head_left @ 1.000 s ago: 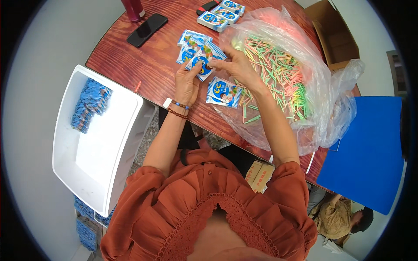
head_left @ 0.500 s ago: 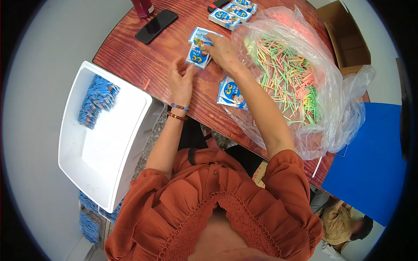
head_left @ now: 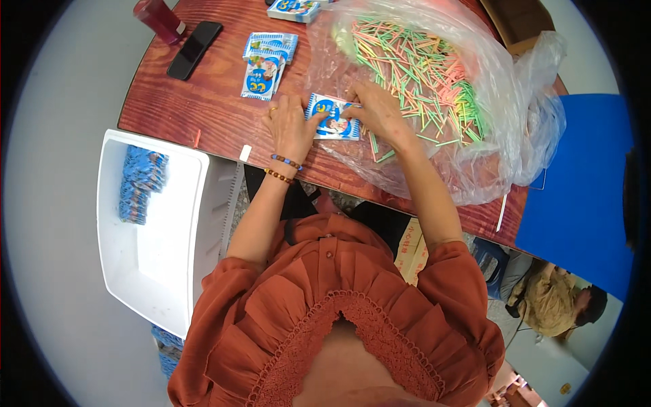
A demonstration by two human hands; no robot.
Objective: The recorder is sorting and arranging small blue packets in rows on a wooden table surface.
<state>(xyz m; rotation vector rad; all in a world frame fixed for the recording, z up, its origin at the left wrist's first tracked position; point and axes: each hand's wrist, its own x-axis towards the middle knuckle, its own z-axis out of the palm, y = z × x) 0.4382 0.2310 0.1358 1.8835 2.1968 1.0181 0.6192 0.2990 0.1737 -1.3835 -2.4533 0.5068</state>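
Your left hand (head_left: pixel 290 126) pins the blue packet (head_left: pixel 331 117) flat; right hand (head_left: pixel 378 112) pinches its right end (long axis left-right).

- Bright, even light, most likely from overhead; no dim corners inside the round picture.
- Shadows are soft and short: a faint one lies under the left hand (head_left: pixel 290 125) on the red-brown table (head_left: pixel 203 108).
- Glare whitens the folds of the clear plastic bag (head_left: pixel 515 115) and washes out the white tub (head_left: pixel 159 251).
- Fisheye bending curves the table's edge; a black ring frames the view.
- The centre is sharp; detail softens toward the rim.
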